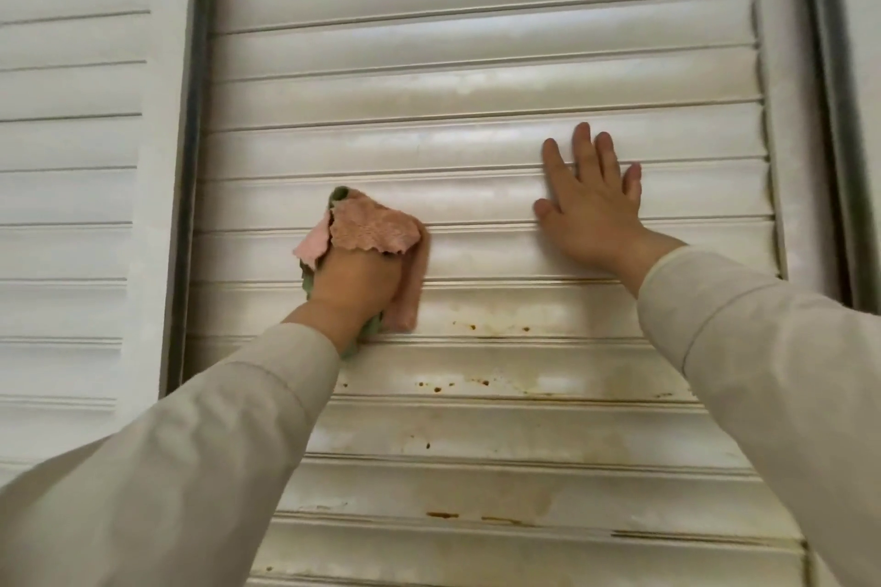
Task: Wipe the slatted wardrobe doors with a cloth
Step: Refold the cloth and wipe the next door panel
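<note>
Head view: the left hand (355, 288) is closed around a bunched cloth (372, 231), pressing it to the slats near the left edge of the middle wardrobe door (476, 76), probably so its folds reach into the grooves. The cloth is pink, fuzzy, scallop-edged, with green backing showing. The right hand (591, 200) lies flat, fingers spread, empty, near the door's right edge, likely steadying the panel. Slats are glossy off-white, ridged, horizontal. Brown rust-like spots (476, 382) fleck the lower slats, seemingly not yet wiped.
</note>
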`<action>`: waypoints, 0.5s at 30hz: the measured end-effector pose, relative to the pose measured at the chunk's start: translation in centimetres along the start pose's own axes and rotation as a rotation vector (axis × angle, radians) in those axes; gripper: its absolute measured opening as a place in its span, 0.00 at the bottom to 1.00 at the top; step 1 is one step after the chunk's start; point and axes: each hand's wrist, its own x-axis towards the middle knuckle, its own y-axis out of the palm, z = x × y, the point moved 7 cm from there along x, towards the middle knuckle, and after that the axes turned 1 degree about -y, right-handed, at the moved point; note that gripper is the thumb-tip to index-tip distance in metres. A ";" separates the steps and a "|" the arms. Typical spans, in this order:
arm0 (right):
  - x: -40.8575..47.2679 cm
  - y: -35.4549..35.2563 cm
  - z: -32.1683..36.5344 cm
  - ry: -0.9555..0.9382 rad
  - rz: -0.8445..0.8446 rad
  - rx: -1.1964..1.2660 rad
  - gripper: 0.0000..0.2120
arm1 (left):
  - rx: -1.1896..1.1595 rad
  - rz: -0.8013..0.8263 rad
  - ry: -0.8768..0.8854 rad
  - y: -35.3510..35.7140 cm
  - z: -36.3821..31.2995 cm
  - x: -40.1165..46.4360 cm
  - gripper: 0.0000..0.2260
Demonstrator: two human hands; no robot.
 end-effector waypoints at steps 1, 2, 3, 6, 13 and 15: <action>0.1 0.1 0.2 0.003 -0.003 -0.008 0.32 | 0.016 0.028 0.015 0.3 -1.8 -0.6 0.19; 0.1 0.2 0.3 0.003 -0.009 -0.015 0.32 | 0.086 0.029 0.115 0.8 -4.6 -1.0 0.19; 0.1 0.2 0.3 0.006 -0.018 -0.023 0.32 | 0.108 0.018 0.261 0.9 -7.9 -2.0 0.18; 0.0 0.3 0.2 0.012 -0.041 -0.031 0.31 | -0.082 0.216 0.600 3.8 -13.6 -5.8 0.22; -0.5 0.4 0.2 0.057 -0.190 -0.033 0.29 | -0.395 0.029 0.413 2.7 -2.0 -3.2 0.09; -0.6 0.5 0.4 0.063 -0.196 -0.036 0.29 | -0.289 -0.111 0.243 0.0 3.9 -2.1 0.14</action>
